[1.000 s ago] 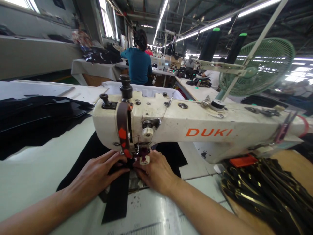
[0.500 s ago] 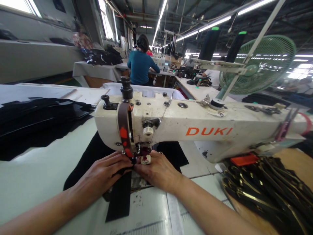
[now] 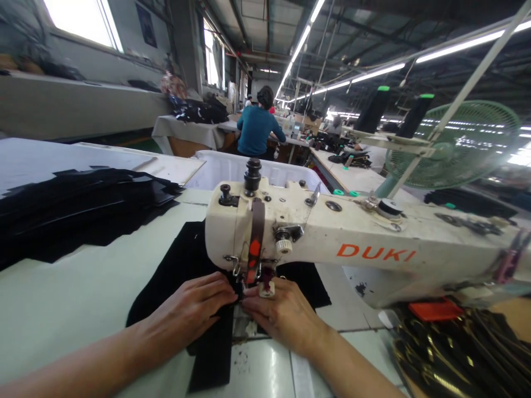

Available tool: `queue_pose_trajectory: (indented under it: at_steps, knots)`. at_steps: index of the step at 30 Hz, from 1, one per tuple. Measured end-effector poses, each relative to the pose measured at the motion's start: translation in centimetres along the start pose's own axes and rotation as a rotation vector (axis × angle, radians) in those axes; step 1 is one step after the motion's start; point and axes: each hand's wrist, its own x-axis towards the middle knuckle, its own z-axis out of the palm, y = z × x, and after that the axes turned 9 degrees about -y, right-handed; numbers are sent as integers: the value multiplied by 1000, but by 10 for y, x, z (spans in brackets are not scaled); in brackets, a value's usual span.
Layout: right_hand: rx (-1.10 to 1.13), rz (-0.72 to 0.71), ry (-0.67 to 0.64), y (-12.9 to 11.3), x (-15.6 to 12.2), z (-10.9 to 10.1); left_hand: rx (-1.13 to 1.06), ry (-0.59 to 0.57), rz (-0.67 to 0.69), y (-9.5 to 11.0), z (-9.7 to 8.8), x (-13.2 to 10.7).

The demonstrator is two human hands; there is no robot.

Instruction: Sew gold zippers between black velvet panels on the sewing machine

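Observation:
Black fabric [image 3: 166, 282] lies under the head of a white sewing machine [image 3: 309, 237], and a straight black strip [image 3: 213, 354] hangs toward me over the bed. My left hand [image 3: 194, 309] is closed on the fabric just left of the presser foot, fingers pressed together and fingertips close to the needle. On the other side, my right hand [image 3: 286, 315] pinches the fabric edge, its fingers partly behind a small white part of the machine. The needle and the exact spot under the foot are hidden by fingers and machine parts.
A stack of black cut pieces [image 3: 83, 207] lies at left. Black zipper strips with gold teeth [image 3: 456, 354] are heaped at right beside a red object [image 3: 435, 309]. Behind the machine stand a white bin [image 3: 219, 168], thread cones [image 3: 375, 108], a green fan [image 3: 460, 146] and a seated person [image 3: 256, 130].
The camera view has tilted and turned left, so the machine appears lower and farther right. Both hands stay beside the presser foot on the black fabric.

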Motion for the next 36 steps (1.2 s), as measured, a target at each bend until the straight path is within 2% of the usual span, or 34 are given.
queue_pose_trajectory:
  at_steps: [6, 18, 24, 32, 36]
  knots:
    - [27, 43, 107, 0, -1, 6, 25, -74, -5, -2, 2, 0]
    - [-10, -3, 50, -4, 2, 5, 100, -33, 47, 5, -5, 3]
    - [-58, 16, 87, -7, 0, 10, 63, -115, 41, 4, -3, 5]
    - [-107, 58, 99, -4, 3, 19, 46, -80, 54, -4, -10, 14]
    - [-112, 78, 136, -3, 4, 19, 132, -55, 87, -6, -10, 17]
